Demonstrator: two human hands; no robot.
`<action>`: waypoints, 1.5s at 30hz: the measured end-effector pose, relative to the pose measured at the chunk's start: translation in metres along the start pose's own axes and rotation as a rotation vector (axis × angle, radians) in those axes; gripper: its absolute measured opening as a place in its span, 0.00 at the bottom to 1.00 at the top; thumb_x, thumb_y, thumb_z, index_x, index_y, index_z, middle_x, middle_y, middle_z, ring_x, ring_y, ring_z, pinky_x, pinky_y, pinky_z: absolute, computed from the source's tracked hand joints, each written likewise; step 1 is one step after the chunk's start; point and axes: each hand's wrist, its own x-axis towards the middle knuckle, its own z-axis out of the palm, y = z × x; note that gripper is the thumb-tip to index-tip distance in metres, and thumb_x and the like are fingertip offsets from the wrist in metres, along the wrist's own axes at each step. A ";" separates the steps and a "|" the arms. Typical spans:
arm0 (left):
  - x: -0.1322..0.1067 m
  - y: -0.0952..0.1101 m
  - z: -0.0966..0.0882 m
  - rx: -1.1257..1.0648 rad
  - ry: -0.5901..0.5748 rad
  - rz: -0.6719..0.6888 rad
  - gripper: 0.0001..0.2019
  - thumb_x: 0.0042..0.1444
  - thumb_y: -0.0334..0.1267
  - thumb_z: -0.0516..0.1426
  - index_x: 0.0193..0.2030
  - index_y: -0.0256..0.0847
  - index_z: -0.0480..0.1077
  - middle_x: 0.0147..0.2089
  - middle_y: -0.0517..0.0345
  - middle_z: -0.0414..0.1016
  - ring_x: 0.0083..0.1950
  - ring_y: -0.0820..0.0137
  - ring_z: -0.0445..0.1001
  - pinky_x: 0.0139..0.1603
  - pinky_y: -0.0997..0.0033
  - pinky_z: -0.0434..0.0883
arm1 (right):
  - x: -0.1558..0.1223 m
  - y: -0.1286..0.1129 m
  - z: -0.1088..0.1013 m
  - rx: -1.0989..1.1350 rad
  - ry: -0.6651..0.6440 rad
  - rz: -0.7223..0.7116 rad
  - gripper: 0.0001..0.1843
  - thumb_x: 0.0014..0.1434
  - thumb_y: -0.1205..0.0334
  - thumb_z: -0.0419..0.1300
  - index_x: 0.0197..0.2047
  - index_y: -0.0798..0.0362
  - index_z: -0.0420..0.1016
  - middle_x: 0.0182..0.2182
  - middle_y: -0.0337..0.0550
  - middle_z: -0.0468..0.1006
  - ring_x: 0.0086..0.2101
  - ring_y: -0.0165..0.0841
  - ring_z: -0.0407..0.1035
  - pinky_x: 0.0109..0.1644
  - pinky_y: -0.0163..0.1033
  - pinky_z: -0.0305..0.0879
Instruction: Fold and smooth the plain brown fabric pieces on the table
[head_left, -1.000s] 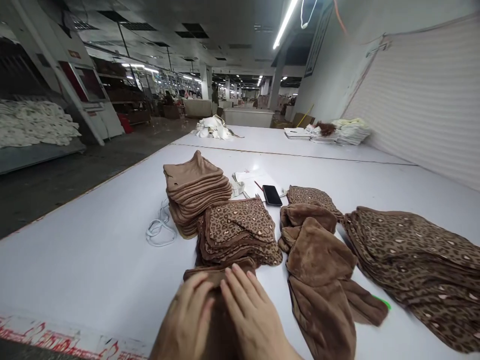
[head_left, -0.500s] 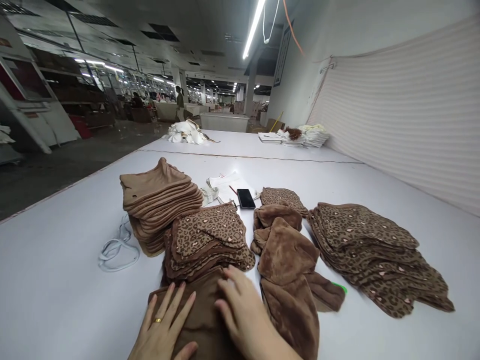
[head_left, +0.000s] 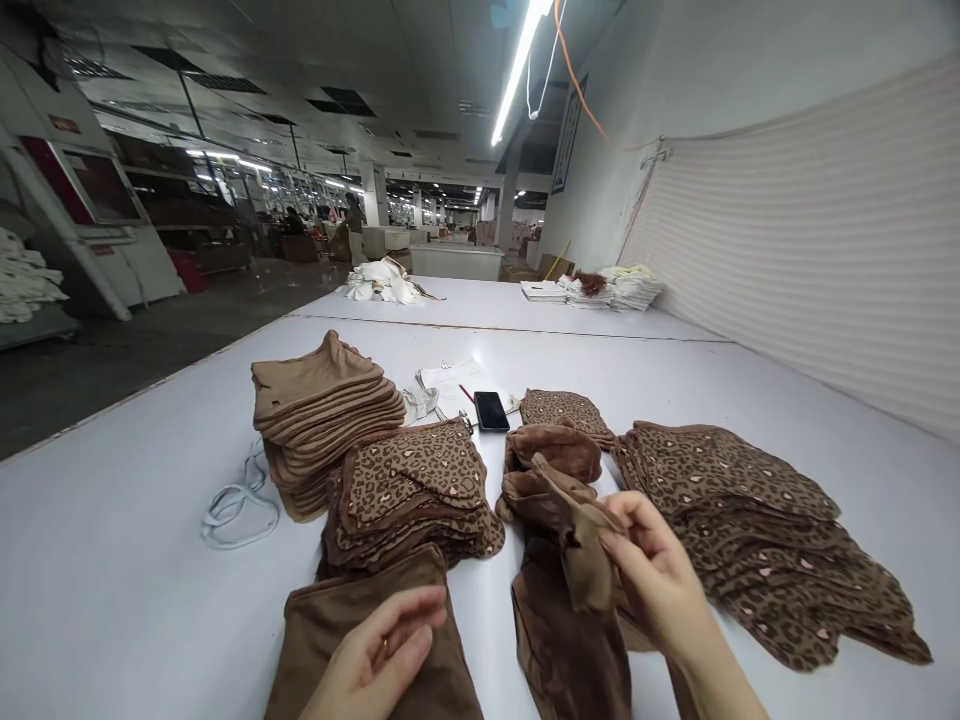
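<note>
Large workshop hall, lit by ceiling tubes; a white table [head_left: 135, 570] is seen running far. A brown plush piece [head_left: 589, 565] is held above the near middle of the table, pinched between thumb and fingers of the right hand [head_left: 652, 570]; its paler underside is partly exposed. Beneath and behind it, more brown plush pieces [head_left: 574, 645] are laid on the table. Nothing is seen gripped by the left hand [head_left: 382, 650]: fingers are loosely curled over a flat brown cloth [head_left: 360, 595] at near centre; contact can't be told. Beyond that cloth, a leopard-print stack [head_left: 420, 475] is placed, with a plain brown stack [head_left: 322, 415] to its far left. A larger leopard-print pile [head_left: 757, 530] is spread at right. Farther out, a black phone [head_left: 491, 411] is laid beside white papers [head_left: 454, 380]. Pale cord [head_left: 236, 540] is coiled at left.
</note>
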 end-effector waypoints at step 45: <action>-0.018 0.037 0.009 -0.182 0.426 0.092 0.20 0.36 0.51 0.71 0.32 0.42 0.75 0.26 0.63 0.78 0.30 0.71 0.73 0.31 0.77 0.70 | -0.032 -0.025 0.031 0.247 -0.015 0.167 0.15 0.59 0.45 0.61 0.38 0.47 0.76 0.30 0.38 0.73 0.32 0.34 0.65 0.36 0.34 0.63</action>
